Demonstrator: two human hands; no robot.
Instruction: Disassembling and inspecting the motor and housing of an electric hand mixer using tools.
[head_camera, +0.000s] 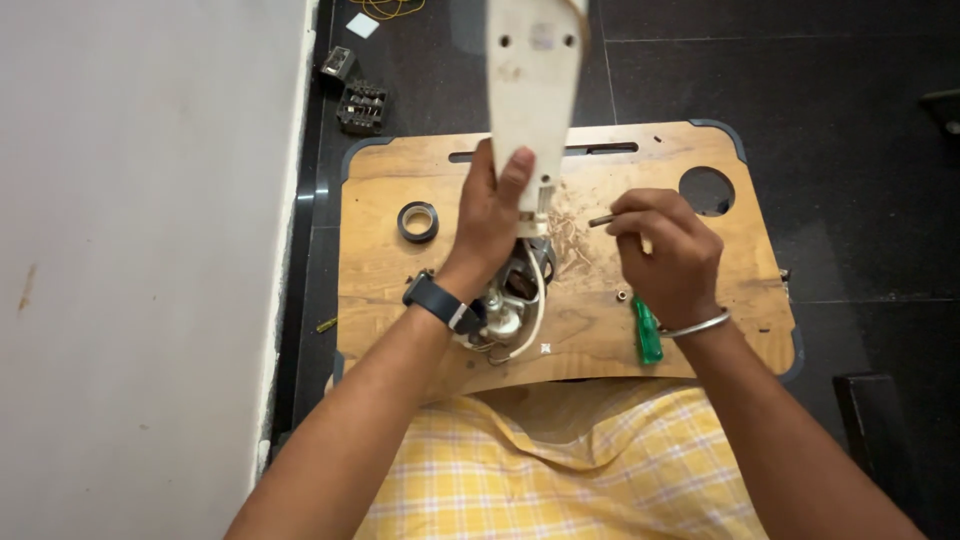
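My left hand (492, 218) grips the lower end of a long cream plastic housing (536, 80) that stands up toward the camera. Below it sits a small electric motor (508, 300) with white and grey wires, resting on a wooden lap table (400, 290). My right hand (668, 250) holds a thin dark tool (601, 220), its tip pointing left toward the base of the housing. A dark watch is on my left wrist and a metal bangle on my right.
A roll of black tape (418, 221) lies on the table's left side. A green-handled screwdriver (646, 330) lies by my right wrist, with a small nut (622, 295) nearby. Black parts (361, 106) sit on the dark floor. A white wall (140, 250) runs along the left.
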